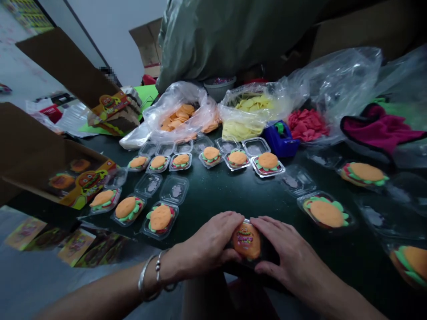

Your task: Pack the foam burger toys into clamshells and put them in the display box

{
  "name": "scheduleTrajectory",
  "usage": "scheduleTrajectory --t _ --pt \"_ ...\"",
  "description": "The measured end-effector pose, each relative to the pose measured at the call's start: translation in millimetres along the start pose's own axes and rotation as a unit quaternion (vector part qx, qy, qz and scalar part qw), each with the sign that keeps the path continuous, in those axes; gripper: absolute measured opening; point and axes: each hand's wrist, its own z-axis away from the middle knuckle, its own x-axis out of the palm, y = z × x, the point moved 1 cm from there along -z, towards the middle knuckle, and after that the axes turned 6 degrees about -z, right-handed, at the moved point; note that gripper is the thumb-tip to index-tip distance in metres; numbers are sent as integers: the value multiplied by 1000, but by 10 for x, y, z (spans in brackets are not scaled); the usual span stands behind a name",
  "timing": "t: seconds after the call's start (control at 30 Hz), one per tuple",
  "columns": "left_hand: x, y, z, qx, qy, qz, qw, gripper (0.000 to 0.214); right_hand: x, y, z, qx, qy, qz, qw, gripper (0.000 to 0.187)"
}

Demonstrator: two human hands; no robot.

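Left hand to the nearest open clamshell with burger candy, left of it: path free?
Probably yes. The left hand, now on the labelled clear burger pack with the right hand, has only bare dark table between it and that open clear plastic clamshell; it must let go first.

2 bare forearms enter from 7 and 5 o'clock; left hand [210, 244] and right hand [288, 255] lie palms down, fingers curled, fingertips nearly touching.
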Motion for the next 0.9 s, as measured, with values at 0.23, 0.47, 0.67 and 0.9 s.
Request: scheduleTrajectory --t 0.23,0.47,0.67,0.9 --pt "16 -6 -25 -5 -11 -54 998 61 -97 -106 -106 61 -40 -24 997 72" --pt "20 44 -28 -1 -11 -37 999 65 -198 -417 -237 66 -88 5 994 70" --pt "270 -149 193 -214 114 224 944 47 -150 -414 -206 80 -99 53 990 65" --pt "309 -160 92 -317 -93 471 818 30 -125 -382 -203 82 -90 76 990 62"
